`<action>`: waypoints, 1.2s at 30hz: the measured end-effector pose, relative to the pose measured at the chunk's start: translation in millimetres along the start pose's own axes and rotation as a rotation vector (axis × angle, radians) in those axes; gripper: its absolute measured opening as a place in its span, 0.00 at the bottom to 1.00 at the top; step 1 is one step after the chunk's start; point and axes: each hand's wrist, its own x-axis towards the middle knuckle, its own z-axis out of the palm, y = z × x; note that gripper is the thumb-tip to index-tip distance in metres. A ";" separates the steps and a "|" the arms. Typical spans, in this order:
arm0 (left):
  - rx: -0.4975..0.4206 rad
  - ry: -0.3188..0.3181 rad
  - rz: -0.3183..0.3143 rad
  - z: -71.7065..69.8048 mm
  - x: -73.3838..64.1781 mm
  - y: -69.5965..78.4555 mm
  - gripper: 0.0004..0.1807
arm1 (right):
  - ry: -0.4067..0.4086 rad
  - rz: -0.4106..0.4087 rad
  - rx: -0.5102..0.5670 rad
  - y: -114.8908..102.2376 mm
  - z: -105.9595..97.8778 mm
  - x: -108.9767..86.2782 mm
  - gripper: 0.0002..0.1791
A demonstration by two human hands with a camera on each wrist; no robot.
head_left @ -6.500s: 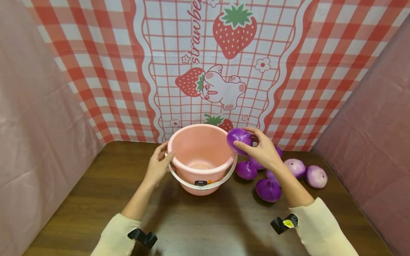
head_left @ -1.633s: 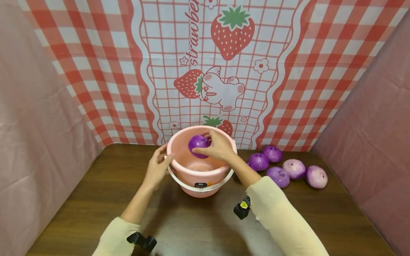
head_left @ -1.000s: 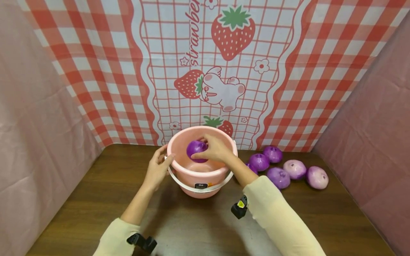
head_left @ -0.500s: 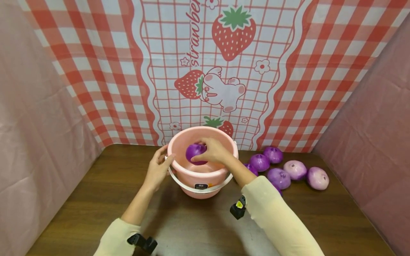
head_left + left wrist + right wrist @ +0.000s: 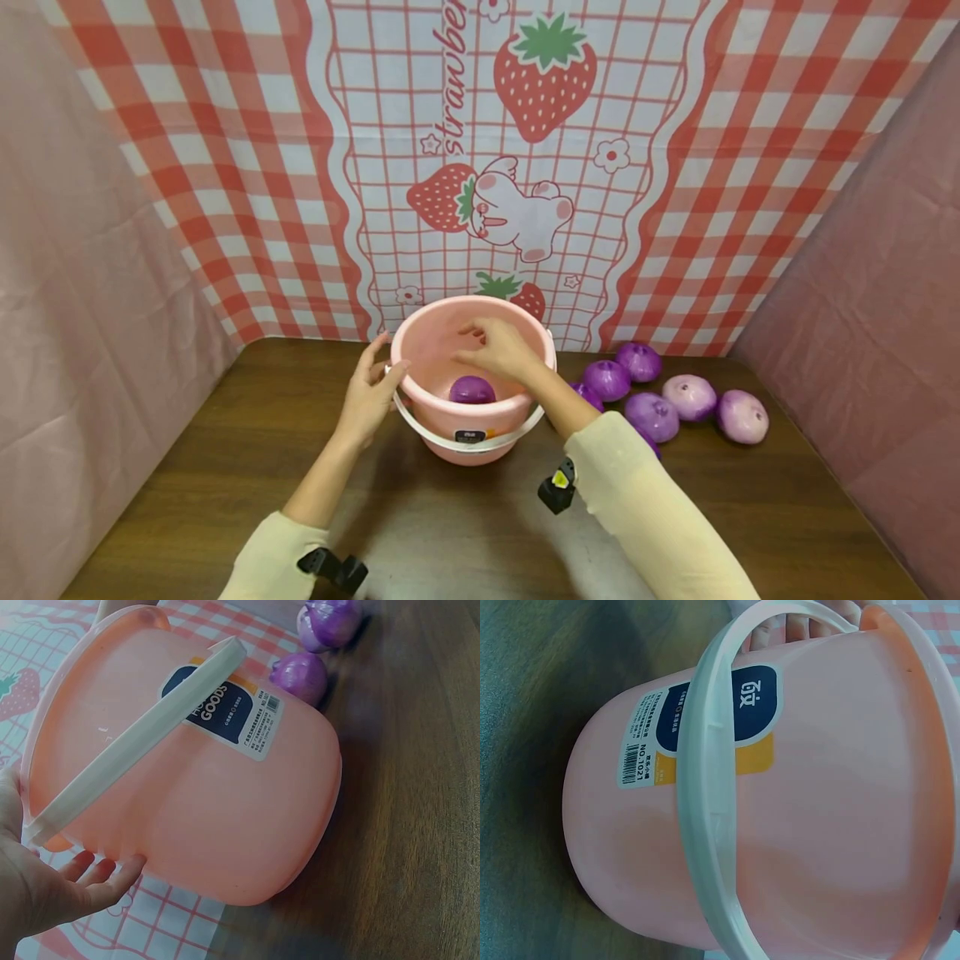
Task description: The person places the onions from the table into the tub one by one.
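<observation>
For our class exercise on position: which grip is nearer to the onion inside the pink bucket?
Right. The right grip is in the mouth of the pink bucket, just above the onion; the left grip holds the bucket by its left side.

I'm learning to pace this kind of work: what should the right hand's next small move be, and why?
Probably lift the right hand out of the pink bucket: its fingers hold nothing, the purple onion lies inside apart from them, and other onions lie on the table beside the bucket.
</observation>
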 end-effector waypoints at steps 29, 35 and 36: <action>0.033 -0.013 -0.026 -0.6 -1.5 0.4 0.32 | 0.124 0.018 0.052 -8.2 -25.1 -10.5 0.25; 0.028 -0.022 -0.028 -0.8 -2.0 0.5 0.32 | 0.134 0.035 0.043 -6.5 -34.7 -15.5 0.28; 0.027 -0.022 -0.028 -0.8 -2.2 0.6 0.32 | 0.135 0.037 0.045 -5.9 -36.3 -16.4 0.28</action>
